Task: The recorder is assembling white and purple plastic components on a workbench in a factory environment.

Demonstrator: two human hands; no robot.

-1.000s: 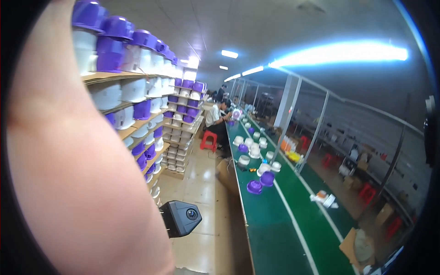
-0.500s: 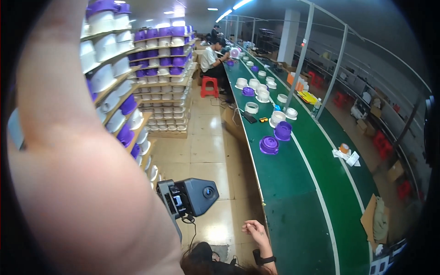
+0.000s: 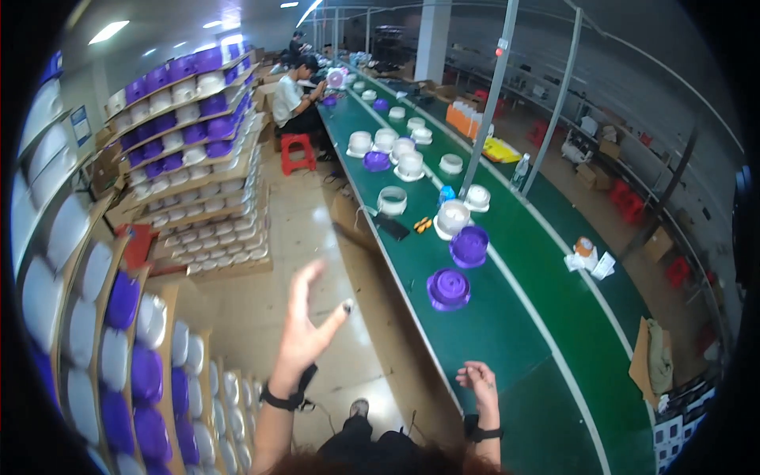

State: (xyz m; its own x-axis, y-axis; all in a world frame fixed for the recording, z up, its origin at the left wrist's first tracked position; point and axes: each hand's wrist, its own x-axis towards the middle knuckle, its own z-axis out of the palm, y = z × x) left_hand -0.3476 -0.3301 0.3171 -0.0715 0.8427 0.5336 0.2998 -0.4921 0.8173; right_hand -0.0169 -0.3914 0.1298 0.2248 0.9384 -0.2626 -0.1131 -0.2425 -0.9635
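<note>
My left hand [image 3: 307, 334] is raised over the aisle floor with its thumb and fingers spread, holding nothing. My right hand [image 3: 480, 381] hovers at the green work table's [image 3: 507, 332] near left edge, fingers loosely bent and apart, with nothing visible in it. Each wrist wears a dark strap. Nearest ahead of the right hand, a purple round plastic housing [image 3: 449, 288] lies on the table. Just beyond it are a purple housing [image 3: 469, 247] and a white housing [image 3: 452, 219]. A white ring [image 3: 392, 200], a dark phone-like slab [image 3: 391, 228] and a small orange-yellow item [image 3: 423, 226] lie farther off.
Boards stacked with white and purple housings [image 3: 146, 372] rise on my left, with another stack [image 3: 186, 150] beyond. A person [image 3: 291, 99] sits along the table near a red stool [image 3: 298, 153]. Metal posts [image 3: 491, 103] stand along the table. Cardboard with cloth [image 3: 654, 368] lies right.
My left arm, which filled the left side close up, has come down, and its hand now shows open. The view has turned left; a dark camera-like device is no longer seen.
</note>
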